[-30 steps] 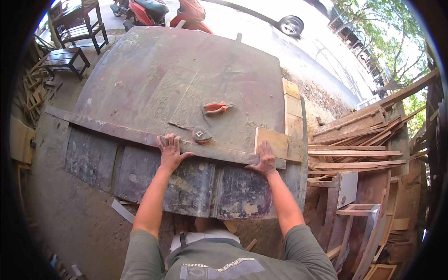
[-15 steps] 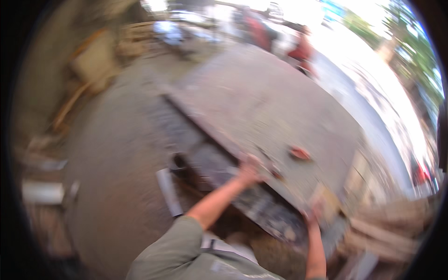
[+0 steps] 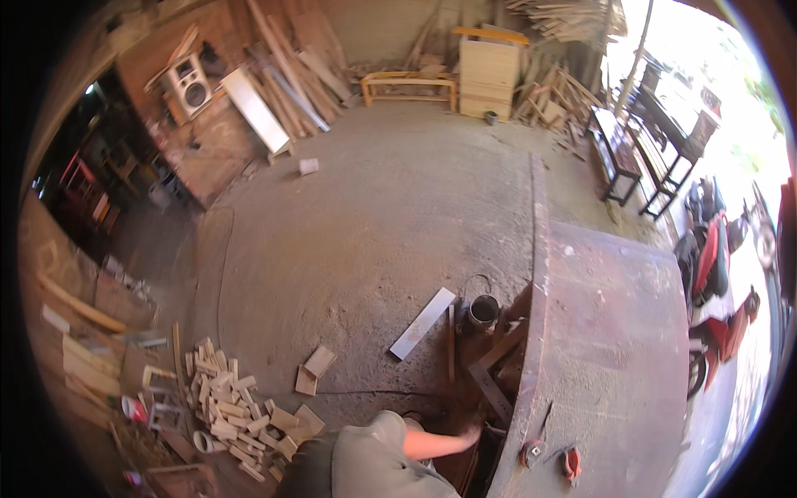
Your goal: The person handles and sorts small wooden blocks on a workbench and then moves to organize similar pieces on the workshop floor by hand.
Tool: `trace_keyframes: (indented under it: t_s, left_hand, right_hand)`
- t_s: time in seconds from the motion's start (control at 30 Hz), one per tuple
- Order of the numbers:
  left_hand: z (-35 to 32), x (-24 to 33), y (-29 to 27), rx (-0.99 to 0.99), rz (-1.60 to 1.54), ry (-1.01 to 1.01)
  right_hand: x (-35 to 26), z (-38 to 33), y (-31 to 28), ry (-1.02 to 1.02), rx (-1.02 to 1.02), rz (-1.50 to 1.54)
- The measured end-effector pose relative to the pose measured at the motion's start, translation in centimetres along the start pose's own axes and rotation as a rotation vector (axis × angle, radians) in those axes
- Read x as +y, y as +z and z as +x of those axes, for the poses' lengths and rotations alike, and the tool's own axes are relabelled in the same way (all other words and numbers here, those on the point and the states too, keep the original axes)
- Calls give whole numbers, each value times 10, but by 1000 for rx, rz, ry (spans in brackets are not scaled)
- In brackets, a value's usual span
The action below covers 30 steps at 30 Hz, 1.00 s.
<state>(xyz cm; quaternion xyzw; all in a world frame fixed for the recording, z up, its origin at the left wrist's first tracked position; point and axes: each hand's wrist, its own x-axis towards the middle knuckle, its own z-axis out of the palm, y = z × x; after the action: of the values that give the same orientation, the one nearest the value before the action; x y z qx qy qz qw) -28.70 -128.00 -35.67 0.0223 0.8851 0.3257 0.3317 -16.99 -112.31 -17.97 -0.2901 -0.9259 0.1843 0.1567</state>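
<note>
My left hand [image 3: 471, 435] reaches in low beside the left edge of a large worktable [image 3: 606, 315], next to the dark space under the tabletop. Its fingers are too blurred and shaded to make out, and I cannot tell whether it grips anything. My right hand is out of view. On the dusty tabletop near me lie a small round red-and-dark item [image 3: 531, 453], a thin dark rod [image 3: 546, 420] touching or close to it, and a small orange-red item [image 3: 571, 465]. A dark angled frame piece [image 3: 496, 357] shows beneath the table edge.
A dark bucket [image 3: 483, 310] and a pale board [image 3: 422, 324] lie on the floor left of the table. Wood offcuts [image 3: 237, 407] are heaped at lower left. Dark benches [image 3: 618, 153] stand far right, with parked motorbikes [image 3: 714, 249] outside. A cable [image 3: 365, 392] crosses the floor.
The view has swung left, bringing the floor and back wall in. Both hands were on the table's edge; now my left hand is lower beside it and my right hand has left view.
</note>
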Motion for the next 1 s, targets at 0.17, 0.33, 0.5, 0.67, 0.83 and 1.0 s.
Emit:
trace_keyframes:
  t_s: [0.17,0.33,0.5,0.67,0.83,1.0]
  left_hand:
    - [5,-35,0,-409,-3,-146]
    - [5,-50,5,-463,-37,-153]
    - [5,-56,13,-505,-76,-129]
    - [7,-61,8,-538,-103,-85]
    - [2,-82,-41,-474,-199,-17]
    - [46,-158,-179,-376,-305,-64]
  right_hand:
    - [-11,45,33,-138,-104,-4]
    - [-25,61,49,-233,-204,2]
    - [-36,71,64,-317,-279,-23]
    - [-68,89,88,-408,-336,-25]
    - [-153,125,132,-608,-436,19]
    - [-268,151,149,-792,-480,21]
